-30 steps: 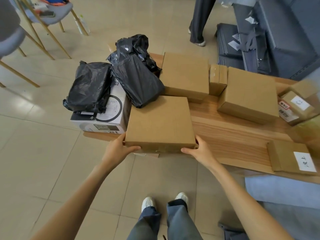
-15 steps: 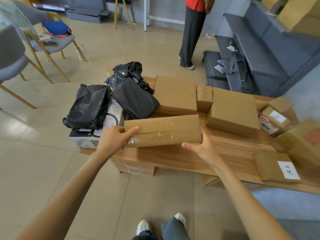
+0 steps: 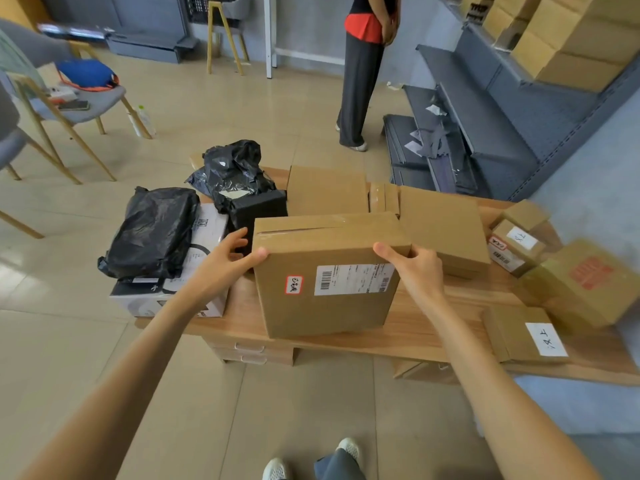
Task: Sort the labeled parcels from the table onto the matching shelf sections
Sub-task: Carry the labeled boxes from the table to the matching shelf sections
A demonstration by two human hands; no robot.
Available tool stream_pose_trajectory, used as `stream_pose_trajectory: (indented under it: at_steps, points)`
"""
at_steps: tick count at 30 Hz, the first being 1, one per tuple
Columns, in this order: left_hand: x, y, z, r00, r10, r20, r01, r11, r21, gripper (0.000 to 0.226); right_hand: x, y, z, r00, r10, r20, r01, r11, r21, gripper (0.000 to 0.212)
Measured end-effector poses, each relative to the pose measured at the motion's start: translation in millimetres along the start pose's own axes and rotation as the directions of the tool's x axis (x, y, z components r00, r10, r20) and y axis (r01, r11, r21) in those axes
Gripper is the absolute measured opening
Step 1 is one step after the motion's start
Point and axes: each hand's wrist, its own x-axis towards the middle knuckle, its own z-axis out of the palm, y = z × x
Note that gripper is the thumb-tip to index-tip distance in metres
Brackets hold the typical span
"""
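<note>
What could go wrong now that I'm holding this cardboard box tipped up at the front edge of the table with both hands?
The cardboard box is held only at its top corners by the left hand and right hand, so it might slip or swing. It stands close to the black bagged parcel, which could get knocked as you lift. A person stands near the shelf, possibly in your way.

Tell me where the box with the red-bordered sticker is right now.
In the head view, the box stands tilted up at the table's near edge, centre frame, gripped between the left hand and right hand, just right of the black bags.
</note>
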Motion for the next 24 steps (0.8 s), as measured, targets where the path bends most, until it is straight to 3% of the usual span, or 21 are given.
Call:
stream_pose_trajectory:
  at_steps: [3,5,9,12,15,19,24]
  points:
    - [5,9,-4,0.990,0.123,0.075,-0.126,0.991,0.037,0.131,5,-11,-10,1.000,0.019,0.017,-0.019,1.000,-0.017,0.071]
    - [7,18,-5,0.977,0.181,0.116,-0.191,0.978,0.081,0.140,6,-18,-17,0.999,0.029,0.032,-0.029,1.000,-0.003,0.082]
    - [9,33,-13,0.956,0.284,0.071,-0.288,0.956,0.059,0.135,9,-29,-28,0.997,-0.032,0.063,0.030,0.999,0.036,0.115]
    - [4,47,-24,0.944,0.327,0.047,-0.329,0.944,0.035,0.127,5,-43,-29,0.994,-0.083,0.073,0.082,0.996,0.025,0.108]
    - [1,55,-29,0.931,0.335,0.145,-0.363,0.890,0.275,0.122,1,-55,-25,0.988,-0.131,0.087,0.134,0.991,-0.022,0.087]
    - [-4,50,-28,0.944,0.259,0.206,-0.325,0.846,0.423,0.124,1,-63,-16,0.986,-0.137,0.098,0.145,0.986,-0.087,0.060]
    - [-10,37,-24,0.954,0.295,0.053,-0.295,0.894,0.337,0.117,0,-67,-7,0.976,-0.163,0.143,0.165,0.986,-0.005,0.070]
